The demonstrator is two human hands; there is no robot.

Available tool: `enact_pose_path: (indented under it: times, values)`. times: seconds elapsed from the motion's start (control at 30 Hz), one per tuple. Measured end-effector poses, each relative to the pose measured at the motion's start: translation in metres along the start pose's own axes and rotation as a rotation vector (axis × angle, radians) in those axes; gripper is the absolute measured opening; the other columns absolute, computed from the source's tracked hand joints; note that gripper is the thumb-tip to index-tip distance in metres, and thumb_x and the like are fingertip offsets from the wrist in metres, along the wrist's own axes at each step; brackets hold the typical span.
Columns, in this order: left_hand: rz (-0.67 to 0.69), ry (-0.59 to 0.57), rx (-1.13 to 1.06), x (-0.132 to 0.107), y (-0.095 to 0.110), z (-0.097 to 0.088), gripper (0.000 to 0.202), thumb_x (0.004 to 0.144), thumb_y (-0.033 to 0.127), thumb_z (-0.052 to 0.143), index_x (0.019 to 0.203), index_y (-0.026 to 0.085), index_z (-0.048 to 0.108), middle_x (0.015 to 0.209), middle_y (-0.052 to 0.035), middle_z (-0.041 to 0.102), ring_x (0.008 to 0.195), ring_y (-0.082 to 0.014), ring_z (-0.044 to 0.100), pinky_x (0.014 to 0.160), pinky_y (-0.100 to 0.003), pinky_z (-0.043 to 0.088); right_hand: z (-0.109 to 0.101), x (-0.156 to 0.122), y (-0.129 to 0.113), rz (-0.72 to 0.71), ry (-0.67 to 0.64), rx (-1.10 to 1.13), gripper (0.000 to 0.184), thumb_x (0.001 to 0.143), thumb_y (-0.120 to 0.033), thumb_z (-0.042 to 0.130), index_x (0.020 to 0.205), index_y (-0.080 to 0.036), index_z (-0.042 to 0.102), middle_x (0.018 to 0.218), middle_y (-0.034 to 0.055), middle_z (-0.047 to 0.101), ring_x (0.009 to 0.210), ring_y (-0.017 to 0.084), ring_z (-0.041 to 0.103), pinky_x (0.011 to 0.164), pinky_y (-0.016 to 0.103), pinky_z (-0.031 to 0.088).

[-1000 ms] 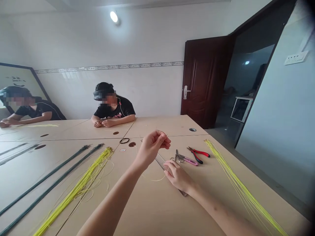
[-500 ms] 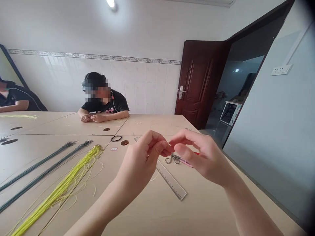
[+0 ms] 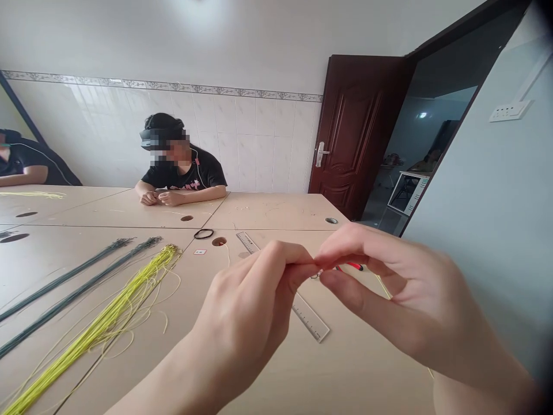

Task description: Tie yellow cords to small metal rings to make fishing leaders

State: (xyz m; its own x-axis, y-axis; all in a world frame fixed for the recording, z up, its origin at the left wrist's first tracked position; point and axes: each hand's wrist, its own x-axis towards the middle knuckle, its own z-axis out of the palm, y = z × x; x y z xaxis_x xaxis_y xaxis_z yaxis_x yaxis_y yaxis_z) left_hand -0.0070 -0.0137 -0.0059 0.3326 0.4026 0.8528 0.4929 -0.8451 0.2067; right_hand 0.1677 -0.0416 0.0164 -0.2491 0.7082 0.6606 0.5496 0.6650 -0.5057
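Note:
My left hand (image 3: 259, 300) is closed in a pinch, fingertips raised over the table. My right hand (image 3: 401, 288) meets it there, thumb and index finger drawn together at the tips. A thin yellow cord (image 3: 382, 286) shows under the right palm, and a piece of it appears again below the wrist. Its part between the fingertips is too small and covered to see clearly. Beneath the hands lies a clear ruler (image 3: 311, 320), partly hidden by the left hand. Behind the right fingers, a red-handled tool (image 3: 356, 266) and scissors loops are mostly covered.
A bundle of yellow cords (image 3: 108, 323) lies at the left, beside two dark grey-green bundles (image 3: 82, 286). A black band (image 3: 204, 234), a small label (image 3: 200, 252) and a cable hole (image 3: 219, 241) are farther back. A person (image 3: 181, 161) sits across the table; another sits far left.
Both hands have shifted right and look closer, the right one turning so its fingertips meet the left's. The view has tilted slightly down. The yellow cord now shows by the right palm.

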Motion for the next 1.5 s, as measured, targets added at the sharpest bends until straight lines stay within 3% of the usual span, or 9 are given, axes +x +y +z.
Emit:
enact_pose_path:
  times: [0.13, 0.33, 0.47, 0.67, 0.83, 0.97, 1.2, 1.33, 1.5]
  values:
    - [-0.132, -0.033, -0.206, 0.000, 0.002, 0.003, 0.009, 0.093, 0.021, 0.050, 0.084, 0.023, 0.052, 0.069, 0.0061, 0.066, 0.055, -0.0078, 0.059, 0.050, -0.017, 0.043, 0.000, -0.001, 0.004, -0.032, 0.020, -0.099, 0.009, 0.090, -0.023, 0.054, 0.087, -0.027, 0.062, 0.080, -0.0028, 0.065, 0.070, 0.012, 0.061, 0.055, 0.021, 0.049]
    - [-0.564, -0.237, -1.197, 0.007, -0.001, -0.002, 0.018, 0.096, 0.027, 0.045, 0.089, 0.022, 0.061, 0.078, -0.0005, 0.072, 0.070, -0.0129, 0.068, 0.065, -0.021, 0.056, 0.001, -0.005, 0.005, -0.044, 0.085, -0.109, 0.010, 0.094, -0.024, 0.050, 0.088, -0.026, 0.057, 0.076, -0.0038, 0.061, 0.066, 0.009, 0.059, 0.054, 0.019, 0.047]
    - [-0.744, -0.428, -1.415, 0.012, -0.005, -0.004, 0.011, 0.089, 0.022, 0.057, 0.084, 0.018, 0.066, 0.073, -0.0030, 0.072, 0.063, -0.0125, 0.067, 0.061, -0.020, 0.056, 0.003, -0.004, 0.005, -0.061, 0.086, -0.079, 0.009, 0.095, -0.024, 0.048, 0.089, -0.026, 0.055, 0.078, -0.0055, 0.059, 0.068, 0.006, 0.057, 0.058, 0.016, 0.048]
    - [-0.777, -0.460, -1.464, 0.012, -0.006, 0.000, 0.010, 0.086, 0.023, 0.063, 0.078, 0.018, 0.067, 0.069, -0.0014, 0.071, 0.059, -0.0108, 0.067, 0.059, -0.018, 0.056, 0.006, -0.003, 0.008, -0.106, 0.123, -0.068, 0.011, 0.095, -0.024, 0.048, 0.088, -0.026, 0.057, 0.082, -0.0052, 0.061, 0.070, 0.007, 0.058, 0.058, 0.020, 0.048]
    - [-0.714, -0.333, -1.331, 0.007, -0.003, 0.004, 0.015, 0.087, 0.022, 0.061, 0.074, 0.018, 0.065, 0.070, 0.0007, 0.070, 0.062, -0.0092, 0.066, 0.061, -0.016, 0.055, 0.007, -0.005, 0.004, -0.084, 0.256, -0.082, 0.005, 0.091, -0.027, 0.055, 0.095, -0.027, 0.058, 0.087, -0.0048, 0.062, 0.080, 0.009, 0.059, 0.067, 0.020, 0.050]
    - [-0.661, -0.227, -1.204, 0.008, -0.002, 0.006, 0.016, 0.087, 0.021, 0.061, 0.071, 0.019, 0.065, 0.067, 0.0031, 0.069, 0.063, -0.0070, 0.066, 0.061, -0.011, 0.054, 0.006, -0.006, 0.000, -0.067, 0.159, -0.118, 0.007, 0.091, -0.031, 0.054, 0.089, -0.028, 0.059, 0.082, -0.0044, 0.062, 0.074, 0.010, 0.059, 0.061, 0.023, 0.048]
    - [-0.647, -0.233, -1.134, 0.010, 0.000, 0.007, 0.015, 0.087, 0.019, 0.062, 0.073, 0.019, 0.066, 0.066, 0.0034, 0.070, 0.063, -0.0067, 0.066, 0.061, -0.010, 0.055, 0.006, -0.005, 0.001, -0.071, 0.111, -0.166, 0.011, 0.092, -0.026, 0.054, 0.082, -0.026, 0.059, 0.076, -0.0075, 0.061, 0.066, 0.007, 0.058, 0.060, 0.023, 0.045]
    - [-0.635, -0.214, -1.077, 0.010, 0.002, 0.005, 0.014, 0.085, 0.021, 0.063, 0.072, 0.019, 0.066, 0.064, 0.0024, 0.070, 0.060, -0.0086, 0.066, 0.058, -0.012, 0.055, 0.008, -0.003, 0.004, -0.139, 0.096, -0.205, 0.012, 0.093, -0.023, 0.051, 0.082, -0.024, 0.057, 0.077, -0.0056, 0.060, 0.066, 0.007, 0.056, 0.059, 0.023, 0.043]
    - [-0.626, -0.192, -1.013, 0.012, 0.001, 0.003, 0.016, 0.084, 0.018, 0.062, 0.068, 0.019, 0.065, 0.060, 0.0015, 0.069, 0.057, -0.0110, 0.065, 0.054, -0.016, 0.055, 0.013, -0.003, 0.005, -0.342, 0.136, -0.369, 0.018, 0.093, -0.014, 0.047, 0.076, -0.019, 0.049, 0.080, 0.0003, 0.058, 0.073, 0.012, 0.054, 0.066, 0.029, 0.043]
